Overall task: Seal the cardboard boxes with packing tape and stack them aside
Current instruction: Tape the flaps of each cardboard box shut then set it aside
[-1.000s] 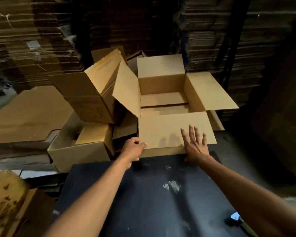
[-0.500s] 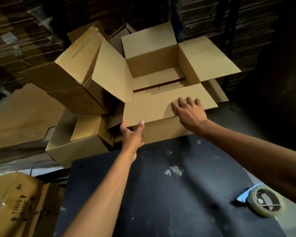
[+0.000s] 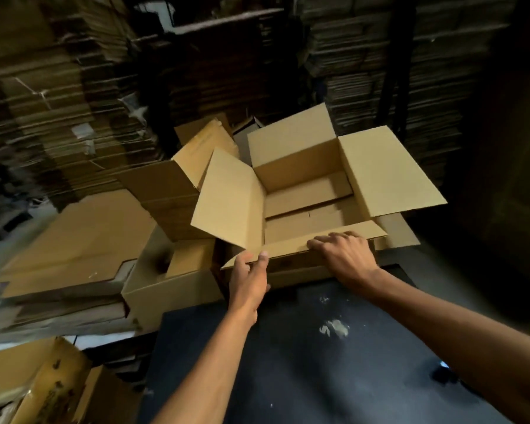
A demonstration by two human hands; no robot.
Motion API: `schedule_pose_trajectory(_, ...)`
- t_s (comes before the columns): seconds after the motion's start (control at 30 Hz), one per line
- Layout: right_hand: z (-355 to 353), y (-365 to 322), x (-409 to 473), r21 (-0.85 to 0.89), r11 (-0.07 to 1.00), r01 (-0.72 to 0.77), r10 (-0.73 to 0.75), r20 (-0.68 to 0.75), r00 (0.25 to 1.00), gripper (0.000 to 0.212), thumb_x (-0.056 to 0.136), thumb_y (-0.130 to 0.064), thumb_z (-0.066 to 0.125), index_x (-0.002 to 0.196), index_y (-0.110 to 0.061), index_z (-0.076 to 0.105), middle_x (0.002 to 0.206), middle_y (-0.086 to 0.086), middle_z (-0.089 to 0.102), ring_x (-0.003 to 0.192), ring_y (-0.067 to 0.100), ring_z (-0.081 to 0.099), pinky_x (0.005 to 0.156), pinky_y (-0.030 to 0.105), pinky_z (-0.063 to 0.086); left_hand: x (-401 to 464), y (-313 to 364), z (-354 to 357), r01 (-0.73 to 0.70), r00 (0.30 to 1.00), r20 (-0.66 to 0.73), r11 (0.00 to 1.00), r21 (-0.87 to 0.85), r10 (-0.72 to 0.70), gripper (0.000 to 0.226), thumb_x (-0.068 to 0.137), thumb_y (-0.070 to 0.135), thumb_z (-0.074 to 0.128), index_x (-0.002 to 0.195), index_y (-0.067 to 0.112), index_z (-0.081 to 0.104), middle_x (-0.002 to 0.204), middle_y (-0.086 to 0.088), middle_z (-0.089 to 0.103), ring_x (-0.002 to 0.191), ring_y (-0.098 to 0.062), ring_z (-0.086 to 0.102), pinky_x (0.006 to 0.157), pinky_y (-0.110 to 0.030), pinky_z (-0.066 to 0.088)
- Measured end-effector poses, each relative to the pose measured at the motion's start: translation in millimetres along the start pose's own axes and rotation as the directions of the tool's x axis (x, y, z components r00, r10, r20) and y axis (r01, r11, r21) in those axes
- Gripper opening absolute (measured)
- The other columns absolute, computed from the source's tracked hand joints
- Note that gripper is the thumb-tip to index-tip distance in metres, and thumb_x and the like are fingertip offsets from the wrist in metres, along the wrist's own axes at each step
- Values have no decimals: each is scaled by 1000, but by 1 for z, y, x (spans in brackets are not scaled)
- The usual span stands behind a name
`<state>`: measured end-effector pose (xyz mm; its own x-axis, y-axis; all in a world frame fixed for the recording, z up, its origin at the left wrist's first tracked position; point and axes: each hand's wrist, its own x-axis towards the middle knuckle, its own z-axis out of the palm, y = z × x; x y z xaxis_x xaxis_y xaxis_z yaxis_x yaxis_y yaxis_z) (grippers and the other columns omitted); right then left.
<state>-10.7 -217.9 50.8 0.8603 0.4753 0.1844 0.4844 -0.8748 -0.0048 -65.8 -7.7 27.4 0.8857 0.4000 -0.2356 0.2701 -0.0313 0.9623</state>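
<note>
Two hands grasp the near flap [image 3: 291, 246] of an open cardboard box [image 3: 303, 185]: the left hand [image 3: 249, 278] pinches its left corner between thumb and fingers, and the right hand [image 3: 344, 255] curls its fingers over the flap's edge. The box sits just beyond the far edge of the dark bench [image 3: 318, 362], its other three flaps spread open. More open boxes [image 3: 172, 283] lie at its left, and stacks of flat cardboard [image 3: 58, 117] rise behind.

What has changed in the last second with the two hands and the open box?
The right hand, earlier flat on the near flap, now curls its fingers over the flap's edge. The left hand has moved to pinch the flap's left corner. The open cardboard box stays open beyond the black table, its other flaps spread.
</note>
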Motion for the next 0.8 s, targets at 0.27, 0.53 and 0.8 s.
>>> schedule_pose_trajectory(0.27,-72,-105,-53,-137,990,23,-38,-108,993,37,106,-24,39,141,-32,49,135,-3,64,117,28,65,93,41,48,-58,9,-77,-134,991,-10,989,-67,134,38,98,61,57,130,41,50,135,1,55,115,-20,59,90,-45,61)
schedule_pose_trajectory(0.53,-93,-233,-153,38,996,81,-86,140,986,28,107,-34,44,129,-21,55,110,6,67,97,28,67,78,45,57,-129,-16,-161,-175,978,-70,952,250,198,50,102,42,60,146,22,45,138,-2,55,118,-21,53,90,-27,40)
schedule_pose_trajectory(0.8,-62,-323,-195,461,886,-41,-126,324,938,26,92,-24,55,114,-24,68,104,0,73,93,22,68,79,39,59,-158,-44,-233,-258,948,-29,819,512,316,43,97,18,63,137,31,53,131,-3,59,95,-19,60,64,-26,42)
